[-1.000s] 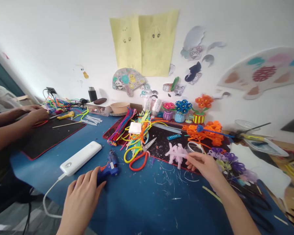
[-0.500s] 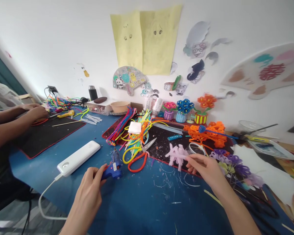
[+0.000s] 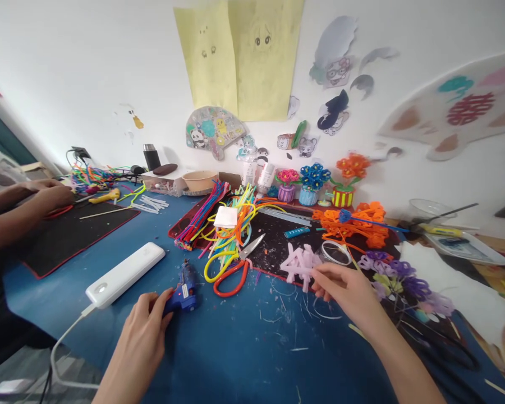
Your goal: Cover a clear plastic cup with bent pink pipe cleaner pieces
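My left hand [image 3: 138, 336] is at the lower middle, its fingers wrapped around the handle of a blue hot glue gun [image 3: 186, 289], which stays low over the blue table mat. My right hand [image 3: 343, 294] pinches the end of a pale pink pipe-cleaner flower [image 3: 299, 265]. The flower rests at the edge of a black cutting mat [image 3: 273, 247], and my fingers hide part of its stem.
Red-handled scissors [image 3: 231, 283] lie beside a heap of coloured pipe cleaners [image 3: 231, 241]. A white power bank [image 3: 124, 275] with its cable lies to the left. Purple pipe-cleaner flowers [image 3: 404, 286] lie to the right. A co-worker's hands [image 3: 50, 196] work on a dark mat.
My left hand has closed around the glue gun's handle, and the gun has shifted slightly. The whole view has tilted a little. My right hand still holds the pink flower.
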Demonstrator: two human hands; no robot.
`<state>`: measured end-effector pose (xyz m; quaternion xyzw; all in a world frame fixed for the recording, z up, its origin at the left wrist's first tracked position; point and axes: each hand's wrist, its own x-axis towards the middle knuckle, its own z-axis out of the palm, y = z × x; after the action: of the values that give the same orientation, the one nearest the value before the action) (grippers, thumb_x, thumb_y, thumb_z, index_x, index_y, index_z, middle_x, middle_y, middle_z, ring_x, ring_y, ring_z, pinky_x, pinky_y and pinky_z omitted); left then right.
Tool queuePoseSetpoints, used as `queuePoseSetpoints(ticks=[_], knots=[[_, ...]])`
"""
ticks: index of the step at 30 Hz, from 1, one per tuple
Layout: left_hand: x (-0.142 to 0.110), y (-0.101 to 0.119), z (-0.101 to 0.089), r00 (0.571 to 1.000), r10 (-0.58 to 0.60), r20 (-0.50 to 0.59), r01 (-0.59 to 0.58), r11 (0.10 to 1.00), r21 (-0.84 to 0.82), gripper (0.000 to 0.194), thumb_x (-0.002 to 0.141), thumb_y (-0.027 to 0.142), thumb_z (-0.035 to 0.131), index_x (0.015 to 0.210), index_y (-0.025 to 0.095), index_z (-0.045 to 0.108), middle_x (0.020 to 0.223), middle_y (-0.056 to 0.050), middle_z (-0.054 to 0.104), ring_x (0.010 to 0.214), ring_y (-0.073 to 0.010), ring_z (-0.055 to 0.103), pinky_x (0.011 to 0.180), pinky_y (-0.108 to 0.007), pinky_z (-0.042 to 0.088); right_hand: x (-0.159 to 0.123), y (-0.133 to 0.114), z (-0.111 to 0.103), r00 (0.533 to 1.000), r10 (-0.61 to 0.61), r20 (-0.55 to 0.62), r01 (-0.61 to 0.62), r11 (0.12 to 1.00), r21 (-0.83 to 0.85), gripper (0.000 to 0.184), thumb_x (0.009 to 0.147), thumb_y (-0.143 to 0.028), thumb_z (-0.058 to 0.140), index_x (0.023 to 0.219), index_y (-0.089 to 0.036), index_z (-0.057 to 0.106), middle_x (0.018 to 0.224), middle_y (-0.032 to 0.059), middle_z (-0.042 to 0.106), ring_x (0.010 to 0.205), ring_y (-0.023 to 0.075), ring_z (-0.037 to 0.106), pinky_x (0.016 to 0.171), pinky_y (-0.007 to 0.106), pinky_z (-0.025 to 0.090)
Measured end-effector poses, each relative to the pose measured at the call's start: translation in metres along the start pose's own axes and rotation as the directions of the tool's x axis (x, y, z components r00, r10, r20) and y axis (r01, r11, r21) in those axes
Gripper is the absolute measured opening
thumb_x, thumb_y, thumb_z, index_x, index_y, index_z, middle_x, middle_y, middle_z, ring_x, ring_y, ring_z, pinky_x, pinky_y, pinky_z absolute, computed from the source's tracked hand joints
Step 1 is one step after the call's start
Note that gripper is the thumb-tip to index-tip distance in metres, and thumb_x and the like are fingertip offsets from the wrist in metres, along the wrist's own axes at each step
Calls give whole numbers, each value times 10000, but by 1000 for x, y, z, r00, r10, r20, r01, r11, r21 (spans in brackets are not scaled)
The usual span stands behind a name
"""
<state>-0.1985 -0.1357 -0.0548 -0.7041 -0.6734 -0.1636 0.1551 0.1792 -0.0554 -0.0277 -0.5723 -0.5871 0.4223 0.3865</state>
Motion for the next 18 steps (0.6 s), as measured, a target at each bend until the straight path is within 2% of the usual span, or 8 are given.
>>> queuePoseSetpoints(ticks=[4,8,11,14,18], knots=[[3,-3,-6,987,-56,147,38,992,123,486,924,435,290,1187,151,583,930,-121,605,806,-275,610,685,-384,489,3,0,2,1000,-11,5,11,1000,10,301,813,-456,590,780,-170,679,652,54,673,566,165,604,531,252,480],[6,-5,-5,984,-43,172,25,994,107,596,916,521,208,1073,126,626,856,-141,656,793,-312,631,711,-436,485,2,-5,2,1000,-28,-10,28,998,52,313,810,-465,597,745,-168,670,646,54,667,564,168,608,535,259,484],[5,-3,-3,990,-98,98,104,993,-54,654,892,628,194,1050,144,605,890,-140,691,775,-302,662,696,-416,509,-1,-11,3,1000,-27,-12,28,994,104,312,811,-468,611,753,-168,670,648,51,661,572,169,608,544,265,481],[1,9,-10,980,-185,80,200,935,-292,557,902,614,271,1174,209,540,963,-79,694,788,-247,667,725,-343,524,-3,-13,7,1000,-19,-10,21,984,177,328,797,-490,630,724,-172,663,620,43,648,553,168,600,512,260,464],[2,49,-33,968,-172,182,247,766,-594,545,842,649,399,1122,238,621,686,-20,665,628,-215,635,669,-304,539,-6,-15,17,1000,-19,18,14,963,271,344,772,-511,663,683,-179,650,578,33,627,522,164,584,477,253,438]])
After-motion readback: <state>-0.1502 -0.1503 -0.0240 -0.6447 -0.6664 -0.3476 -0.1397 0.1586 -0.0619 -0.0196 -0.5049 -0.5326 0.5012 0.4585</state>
